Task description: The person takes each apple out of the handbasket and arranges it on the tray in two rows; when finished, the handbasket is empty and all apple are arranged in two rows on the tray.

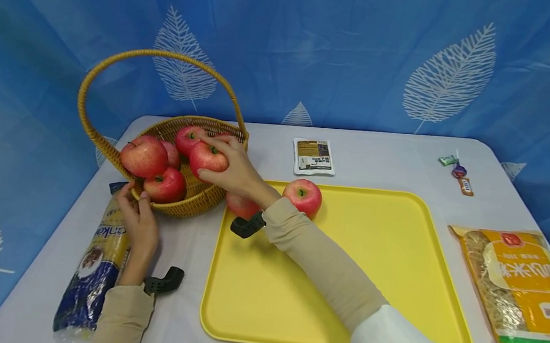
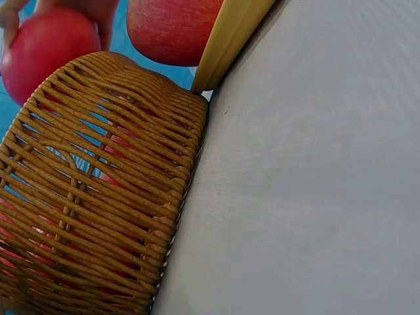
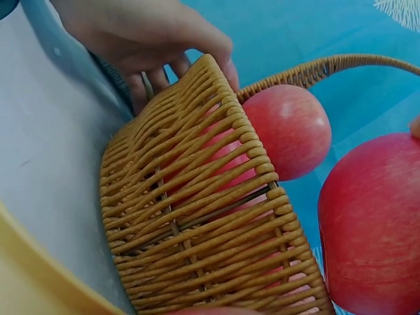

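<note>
A wicker basket (image 1: 194, 205) with a tall arched handle stands at the back left, several red apples inside. My right hand (image 1: 236, 171) grips an apple (image 1: 206, 161) over the basket's right side; in the right wrist view that apple (image 3: 374, 223) appears large beside the woven wall (image 3: 197, 216). My left hand (image 1: 140, 223) holds the basket's near left rim, thumb and fingers at the edge. Two more apples lie on the yellow tray (image 1: 343, 284): one (image 1: 303, 197) near its back edge, another (image 1: 242, 205) at its back left corner, partly hidden by my right wrist.
A long blue and gold packet (image 1: 97, 270) lies left of my left forearm. Behind the tray is a small white and brown pouch (image 1: 314, 157). At right are small wrapped candies (image 1: 459, 171) and an orange noodle bag (image 1: 518, 287). A blue curtain (image 1: 313, 50) hangs behind the table.
</note>
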Tool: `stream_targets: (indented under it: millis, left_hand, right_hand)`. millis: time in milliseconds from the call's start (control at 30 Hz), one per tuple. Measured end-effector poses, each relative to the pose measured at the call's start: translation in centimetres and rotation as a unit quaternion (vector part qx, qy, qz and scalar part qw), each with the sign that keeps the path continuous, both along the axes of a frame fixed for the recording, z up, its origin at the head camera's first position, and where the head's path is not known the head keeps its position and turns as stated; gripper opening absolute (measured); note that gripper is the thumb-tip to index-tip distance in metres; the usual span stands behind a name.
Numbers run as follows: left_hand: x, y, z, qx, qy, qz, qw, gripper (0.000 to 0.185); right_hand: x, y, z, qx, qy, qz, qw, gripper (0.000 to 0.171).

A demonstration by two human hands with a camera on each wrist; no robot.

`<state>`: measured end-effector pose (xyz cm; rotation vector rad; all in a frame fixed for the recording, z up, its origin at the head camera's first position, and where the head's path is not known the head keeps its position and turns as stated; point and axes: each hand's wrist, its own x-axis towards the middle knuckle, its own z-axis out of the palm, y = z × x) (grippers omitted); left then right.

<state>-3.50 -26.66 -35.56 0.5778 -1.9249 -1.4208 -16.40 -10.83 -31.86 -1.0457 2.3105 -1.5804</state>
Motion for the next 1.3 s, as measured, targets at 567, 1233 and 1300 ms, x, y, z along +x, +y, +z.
stream_targets:
  millis: [567,1233,1300]
  left_hand:
    - [-0.2,-0.3,-0.2,0.006,0.010,-0.006,0.9999,0.039]
    - [-0.8,-1.8,-2.0,0.014,0.012,-0.010,0.9998,0.039]
    - [-0.8,-1.7,-1.9,0.011,0.009,-0.010,0.9998,0.039]
  right_hand:
    - [0.6,3.5,0.7,0.055,0.021,0.017,0.998,0.064]
    - [-0.8,12.7,2.0,0.071,0.052,0.021,0.996,0.059]
    - [-1.2,14.3,1.9,0.074,0.037,0.011,0.996,0.059]
